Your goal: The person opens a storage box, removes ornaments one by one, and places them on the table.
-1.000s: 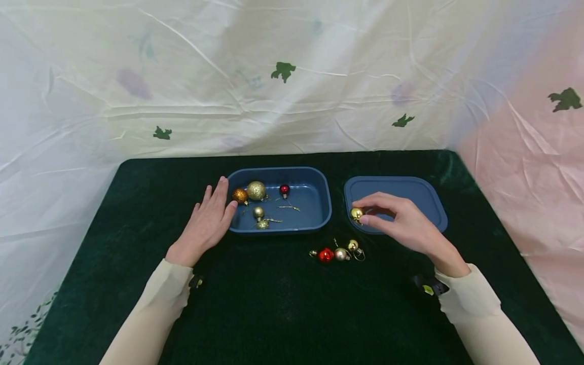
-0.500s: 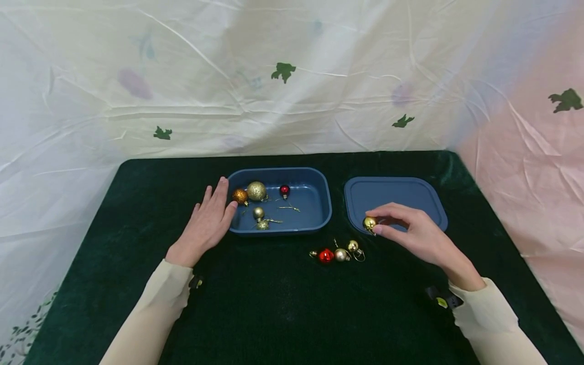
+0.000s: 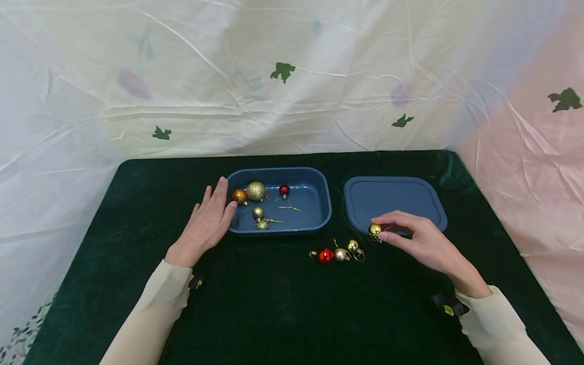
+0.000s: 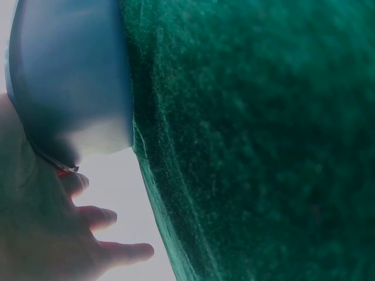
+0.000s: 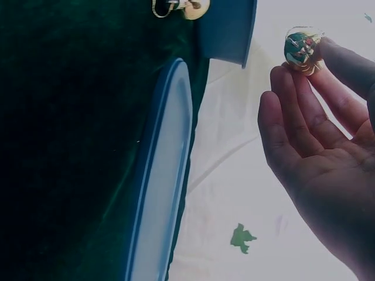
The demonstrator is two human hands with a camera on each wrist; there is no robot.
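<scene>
By the near edge of the flat blue rectangular lid [image 3: 393, 196], your right hand [image 3: 418, 239] pinches a shiny round gold ornament [image 3: 375, 230]; your left hand [image 3: 205, 220], fingers extended, touches the open blue rectangular box [image 3: 307, 205].

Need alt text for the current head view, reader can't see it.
The right hand pinches a gold bauble near a blue lid; the left hand rests at the left end of an open blue box holding more baubles. A row of others lies on green cloth in front.
</scene>
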